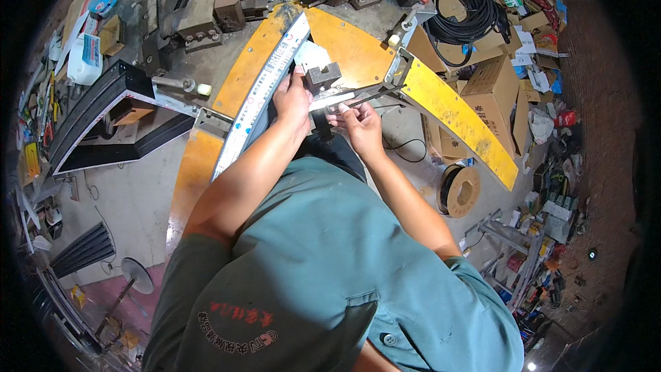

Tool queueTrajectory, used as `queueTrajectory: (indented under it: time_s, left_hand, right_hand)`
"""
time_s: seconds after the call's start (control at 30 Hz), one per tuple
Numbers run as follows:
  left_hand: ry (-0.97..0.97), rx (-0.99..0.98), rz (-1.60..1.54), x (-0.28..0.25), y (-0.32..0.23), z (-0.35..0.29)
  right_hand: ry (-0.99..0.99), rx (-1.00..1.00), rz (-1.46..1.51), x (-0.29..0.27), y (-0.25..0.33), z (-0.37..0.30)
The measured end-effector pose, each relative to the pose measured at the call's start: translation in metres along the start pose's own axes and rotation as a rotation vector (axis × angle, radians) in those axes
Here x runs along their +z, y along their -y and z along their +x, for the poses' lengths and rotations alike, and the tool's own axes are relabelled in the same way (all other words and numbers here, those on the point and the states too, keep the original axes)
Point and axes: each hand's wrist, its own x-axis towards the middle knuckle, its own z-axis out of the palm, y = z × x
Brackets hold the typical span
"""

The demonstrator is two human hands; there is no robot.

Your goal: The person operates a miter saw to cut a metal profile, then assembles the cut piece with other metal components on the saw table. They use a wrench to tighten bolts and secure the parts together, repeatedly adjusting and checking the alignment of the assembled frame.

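A long, slightly curved profile bar (260,96) covered in white printed film runs from the far middle down toward my left arm. My left hand (292,102) closes along its right side, its fingertips partly hidden behind the bar. My right hand (359,126) pinches a thin dark strip (375,95), which slants up to the right. A bright white piece (332,101) lies between my hands; what it belongs to is hard to make out. Just beyond it sits a notched dark metal block (323,77). These things are over a yellow curved bench (348,38).
Steel blocks (200,19) crowd the far side. A dark angled frame (103,107) stands at left, with a white bottle (85,59) behind. To the right are a yellow curved arm (460,120), coiled black cable (492,17), cardboard boxes (490,93) and a spool (463,191).
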Motion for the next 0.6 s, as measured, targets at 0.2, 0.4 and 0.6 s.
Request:
queueTrajectory:
  time_s: [0.2,0.4,0.6]
  left_hand:
    - [0.013,-0.018,0.016,0.000,-0.002,-0.003]
    - [0.110,-0.112,-0.015,-0.009,-0.011,-0.010]
    - [0.237,-0.149,0.143,-0.030,-0.031,-0.051]
  right_hand:
    - [0.033,-0.150,-0.176,0.008,0.007,-0.011]
    - [-0.016,-0.196,-0.203,-0.005,0.011,-0.022]
    - [-0.250,-0.391,-0.580,-0.076,0.032,-0.017]
